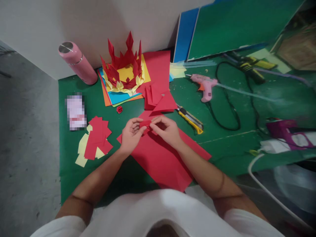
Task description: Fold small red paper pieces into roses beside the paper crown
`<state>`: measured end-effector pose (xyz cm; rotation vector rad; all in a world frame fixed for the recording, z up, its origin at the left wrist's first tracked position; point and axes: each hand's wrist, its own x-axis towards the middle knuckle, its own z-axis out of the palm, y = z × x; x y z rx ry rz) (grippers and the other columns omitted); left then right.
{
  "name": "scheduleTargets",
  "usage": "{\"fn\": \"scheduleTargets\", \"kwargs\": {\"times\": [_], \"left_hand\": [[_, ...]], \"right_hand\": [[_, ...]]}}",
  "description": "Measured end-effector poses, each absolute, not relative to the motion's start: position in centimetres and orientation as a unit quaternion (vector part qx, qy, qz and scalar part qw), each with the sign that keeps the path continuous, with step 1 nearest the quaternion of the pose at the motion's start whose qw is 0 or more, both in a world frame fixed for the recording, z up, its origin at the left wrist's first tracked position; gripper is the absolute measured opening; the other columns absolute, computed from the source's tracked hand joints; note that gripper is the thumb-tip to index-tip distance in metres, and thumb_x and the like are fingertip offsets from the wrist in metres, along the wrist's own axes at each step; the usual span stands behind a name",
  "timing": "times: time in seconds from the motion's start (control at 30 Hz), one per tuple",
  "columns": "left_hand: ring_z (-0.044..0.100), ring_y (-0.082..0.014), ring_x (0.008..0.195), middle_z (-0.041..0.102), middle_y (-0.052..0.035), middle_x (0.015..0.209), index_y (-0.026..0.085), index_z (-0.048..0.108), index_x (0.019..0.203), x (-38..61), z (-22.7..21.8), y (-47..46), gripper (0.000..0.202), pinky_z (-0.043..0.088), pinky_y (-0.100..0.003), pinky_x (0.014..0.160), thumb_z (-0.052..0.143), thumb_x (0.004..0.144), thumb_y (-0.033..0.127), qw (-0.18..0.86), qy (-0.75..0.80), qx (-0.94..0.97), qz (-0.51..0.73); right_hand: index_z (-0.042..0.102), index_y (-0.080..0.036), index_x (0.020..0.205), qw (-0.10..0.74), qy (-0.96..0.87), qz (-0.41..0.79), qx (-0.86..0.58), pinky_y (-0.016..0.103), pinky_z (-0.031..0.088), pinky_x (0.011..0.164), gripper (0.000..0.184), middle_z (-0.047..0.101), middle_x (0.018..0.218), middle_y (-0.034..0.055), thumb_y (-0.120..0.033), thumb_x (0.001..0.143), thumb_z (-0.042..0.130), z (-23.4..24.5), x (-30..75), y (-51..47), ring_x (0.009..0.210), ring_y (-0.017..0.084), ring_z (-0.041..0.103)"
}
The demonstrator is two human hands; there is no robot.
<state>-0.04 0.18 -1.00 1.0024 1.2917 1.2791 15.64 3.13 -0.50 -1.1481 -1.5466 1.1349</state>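
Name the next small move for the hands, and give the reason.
Probably a firm pinch along the red piece to set its shape: the left hand and right hand both grip it above the sheet, and it looks partly folded, though the creases are too small to read.

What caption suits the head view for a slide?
Left hand and right hand hold a small red paper piece above a large red sheet, with a red-and-yellow paper crown beyond.
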Motion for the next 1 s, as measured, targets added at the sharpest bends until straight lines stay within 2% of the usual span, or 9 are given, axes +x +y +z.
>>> {"fn": "scheduleTargets", "kwargs": {"times": [0.17, 0.67, 1.0], "left_hand": [[0.058, -0.0082, 0.063, 0.062, 0.0008, 0.076, 0.020, 0.059, 0.089, 0.11, -0.71, 0.16, 0.040, 0.049, -0.019, 0.058, 0.081, 0.065, 0.045, 0.499, 0.543, 0.413, 0.534], [0.061, -0.0090, 0.066, 0.065, -0.0002, 0.076, 0.020, 0.060, 0.086, 0.36, -0.62, 0.01, 0.038, 0.049, -0.019, 0.058, 0.082, 0.063, 0.041, 0.489, 0.547, 0.393, 0.555], [0.054, -0.0056, 0.056, 0.060, 0.0028, 0.071, 0.019, 0.057, 0.084, 0.35, -0.44, -0.11, 0.034, 0.045, -0.017, 0.053, 0.080, 0.066, 0.037, 0.486, 0.550, 0.394, 0.553]], "right_hand": [[0.062, -0.020, 0.071, 0.440, -0.592, 0.495, -0.460, 0.030, 0.052, 0.072, 0.012, 0.066, 0.078, 0.0024, -0.027, 0.079, 0.067, -0.55, 15.42, 3.04, 0.074, 0.015, 0.062], [0.059, -0.020, 0.069, 0.459, -0.554, 0.520, -0.460, 0.027, 0.048, 0.064, 0.012, 0.063, 0.073, 0.0001, -0.024, 0.077, 0.067, -0.67, 15.02, 2.83, 0.066, 0.012, 0.058], [0.058, -0.020, 0.068, 0.443, -0.544, 0.536, -0.470, 0.028, 0.049, 0.064, 0.020, 0.065, 0.074, 0.0013, -0.033, 0.076, 0.071, -0.63, 15.01, 2.75, 0.068, 0.013, 0.059]]}}
